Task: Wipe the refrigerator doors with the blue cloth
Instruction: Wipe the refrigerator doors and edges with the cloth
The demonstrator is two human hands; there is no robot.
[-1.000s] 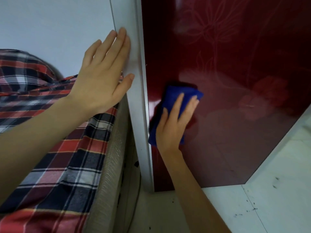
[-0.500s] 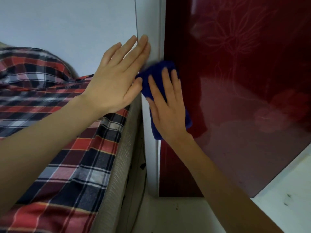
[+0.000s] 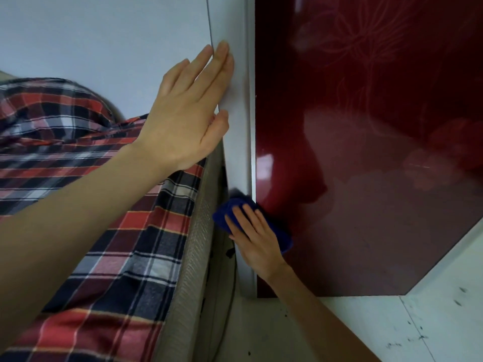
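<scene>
The refrigerator door (image 3: 366, 152) is glossy dark red with a faint flower pattern and fills the right half of the view. Its grey-white side panel (image 3: 239, 113) runs down the middle. My left hand (image 3: 188, 113) lies flat and open against that side panel, fingers pointing up. Lower down, my right hand (image 3: 254, 237) presses the folded blue cloth (image 3: 230, 207) onto the door's left edge where it meets the side panel, near the bottom. Most of the cloth is hidden under my fingers.
A mattress edge (image 3: 193, 257) covered by a red, navy and white plaid sheet (image 3: 86, 205) stands close against the refrigerator's left side, leaving a narrow dark gap. A pale wall (image 3: 104, 35) is behind. White floor tiles (image 3: 392, 330) with dark specks lie below the door.
My right hand slid the blue cloth down the door's left edge, from beside my left hand to near the bottom. My left hand stayed flat on the side panel.
</scene>
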